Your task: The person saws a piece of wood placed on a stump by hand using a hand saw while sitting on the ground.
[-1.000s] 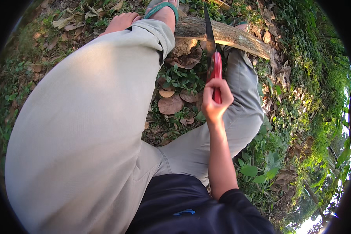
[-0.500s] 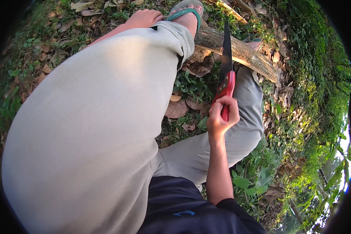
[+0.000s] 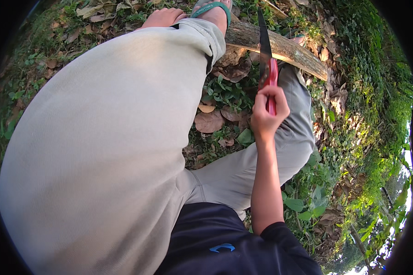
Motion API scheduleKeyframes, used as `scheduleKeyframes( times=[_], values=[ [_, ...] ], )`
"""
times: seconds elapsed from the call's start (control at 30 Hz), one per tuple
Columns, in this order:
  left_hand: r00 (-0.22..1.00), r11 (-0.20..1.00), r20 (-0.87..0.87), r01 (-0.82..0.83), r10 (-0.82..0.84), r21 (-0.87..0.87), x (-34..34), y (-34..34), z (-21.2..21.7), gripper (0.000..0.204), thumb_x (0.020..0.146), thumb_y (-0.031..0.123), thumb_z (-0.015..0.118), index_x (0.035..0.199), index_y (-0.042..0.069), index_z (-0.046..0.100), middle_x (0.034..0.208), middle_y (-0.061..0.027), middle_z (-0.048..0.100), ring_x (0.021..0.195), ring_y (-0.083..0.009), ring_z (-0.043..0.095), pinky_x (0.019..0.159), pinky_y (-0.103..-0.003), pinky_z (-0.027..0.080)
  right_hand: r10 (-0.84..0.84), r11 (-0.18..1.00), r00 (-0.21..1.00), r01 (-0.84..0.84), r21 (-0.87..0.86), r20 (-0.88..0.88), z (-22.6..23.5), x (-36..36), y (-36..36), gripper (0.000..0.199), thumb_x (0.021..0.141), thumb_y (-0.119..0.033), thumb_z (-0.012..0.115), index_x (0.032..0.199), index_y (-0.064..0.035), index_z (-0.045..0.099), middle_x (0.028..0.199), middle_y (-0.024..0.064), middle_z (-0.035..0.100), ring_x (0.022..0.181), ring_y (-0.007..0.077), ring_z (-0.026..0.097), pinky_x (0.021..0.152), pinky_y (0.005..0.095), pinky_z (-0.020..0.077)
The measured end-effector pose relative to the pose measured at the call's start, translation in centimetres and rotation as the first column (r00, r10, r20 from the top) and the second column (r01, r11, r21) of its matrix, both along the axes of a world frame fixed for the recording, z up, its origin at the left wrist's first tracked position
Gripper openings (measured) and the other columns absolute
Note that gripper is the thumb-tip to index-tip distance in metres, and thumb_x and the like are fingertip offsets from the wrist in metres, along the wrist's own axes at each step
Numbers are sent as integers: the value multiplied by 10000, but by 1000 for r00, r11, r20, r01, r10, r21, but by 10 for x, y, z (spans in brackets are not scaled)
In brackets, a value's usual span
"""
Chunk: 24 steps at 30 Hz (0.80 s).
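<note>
My right hand (image 3: 267, 112) is closed around the red handle of a knife (image 3: 266, 62), blade pointing up and away, its tip over the log (image 3: 287, 48) lying across the leaf-strewn ground. My foot in a green sandal (image 3: 212, 10) rests on the log. My left hand is out of sight.

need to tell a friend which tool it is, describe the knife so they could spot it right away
Start at the pale brown log lying across the leafy ground at the top, pinned under a foot in a green sandal. Just right of the big raised knee, the right hand is closed on the knife, whose dark pointed blade crosses the log. Its bright red handle is the only red thing among the greens and browns.
</note>
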<state>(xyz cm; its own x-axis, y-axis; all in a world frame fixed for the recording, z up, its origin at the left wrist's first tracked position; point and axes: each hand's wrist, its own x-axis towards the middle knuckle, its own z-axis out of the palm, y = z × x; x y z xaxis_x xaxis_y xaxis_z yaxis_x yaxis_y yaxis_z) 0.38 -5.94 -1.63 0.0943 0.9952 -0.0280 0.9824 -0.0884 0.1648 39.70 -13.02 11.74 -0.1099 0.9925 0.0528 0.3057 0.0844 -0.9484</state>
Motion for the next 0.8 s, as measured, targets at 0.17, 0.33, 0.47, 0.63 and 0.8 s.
scheduleKeyframes(
  times=[0.17, 0.33, 0.47, 0.63, 0.8],
  values=[
    [998, 999, 55, -24, 26, -29, 19, 16, 8, 391, 1061, 435, 428, 1203, 138, 639, 1142, -106, 695, 1090, -325, 650, 925, -473, 500, -102, 995, 993, 103, 16, -68, -11, -24, 89, 28, 858, 51, 603, 843, 28, 598, 693, -9, 535, 663, 50, 463, 603, 222, 408],
    [1000, 1000, 21, -21, 21, -15, 9, 13, -1, 386, 1060, 433, 437, 1179, 124, 637, 1113, -107, 696, 1064, -323, 654, 907, -459, 508, -90, 996, 996, 90, -20, -6, 6, 13, -16, 92, 838, 92, 582, 813, 5, 598, 739, -3, 548, 695, 50, 503, 641, 201, 410],
    [997, 995, -30, 75, -73, 66, -11, -4, -2, 373, 1057, 421, 441, 1182, 129, 636, 1112, -105, 684, 1084, -317, 638, 909, -462, 501, 0, 999, 998, -3, -54, -57, 22, -12, 22, 83, 845, 78, 587, 822, -1, 600, 719, -27, 529, 667, 38, 468, 602, 208, 387],
    [999, 999, 45, 8, -7, -32, 23, 18, 9, 366, 1058, 405, 440, 1173, 120, 639, 1124, -110, 684, 1087, -323, 636, 926, -475, 496, -126, 991, 991, 123, 55, 49, -2, -31, 104, 19, 844, 9, 631, 827, 18, 630, 672, 4, 560, 661, 54, 495, 619, 237, 430],
    [996, 999, 81, 36, -37, 10, 7, 21, 9, 364, 1057, 386, 446, 1154, 96, 644, 1120, -125, 684, 1087, -327, 635, 951, -479, 490, -132, 991, 987, 133, 5, -90, -18, -14, 68, 33, 848, 38, 632, 836, 11, 617, 780, -22, 582, 713, 53, 508, 671, 215, 438]
  ],
)
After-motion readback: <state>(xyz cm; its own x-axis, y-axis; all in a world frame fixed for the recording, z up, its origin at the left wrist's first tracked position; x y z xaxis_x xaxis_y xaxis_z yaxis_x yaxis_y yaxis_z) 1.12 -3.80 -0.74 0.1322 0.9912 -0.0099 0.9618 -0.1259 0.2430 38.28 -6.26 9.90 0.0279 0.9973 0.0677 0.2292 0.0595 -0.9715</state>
